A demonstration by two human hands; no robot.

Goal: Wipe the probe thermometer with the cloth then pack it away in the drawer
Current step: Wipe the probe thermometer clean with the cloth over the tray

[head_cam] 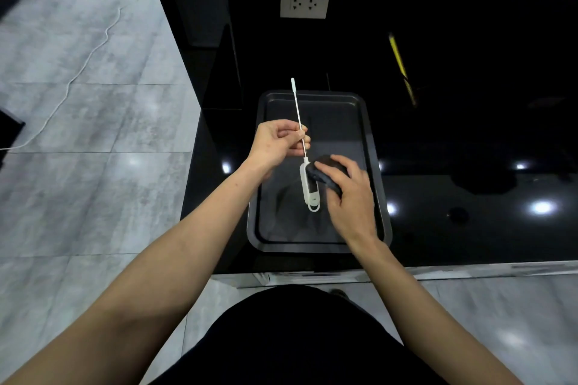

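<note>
The left hand (278, 142) is pinching the thin metal stem of the white plastic probe thermometer (305, 162) between thumb and fingers, closed snugly on it about midway along the stem, with the remaining fingers curled in. The right hand (347, 191) is gripping a bunched dark cloth (325, 173), fingers wrapped over it and closed on the fabric, and is pressing the cloth against the upper part of the thermometer's flat white body, just below where the stem joins it.

The thermometer is being held in the air above the tray, running lengthwise away from the person: its capped white tip is pointing toward the far wall and reaching past the tray's far rim, while the looped end of the body is hanging nearest the person. A dark display strip is showing along the body beside the cloth.

Below both hands a black rectangular metal baking tray (375, 197) with rounded corners is sitting on the glossy black countertop (469, 134), near its left front corner. On the black backsplash behind the tray a white double wall socket (304, 2) is showing. A thin white cable (93, 50) is trailing across the grey tiled floor (78, 181) to the left of the counter
</note>
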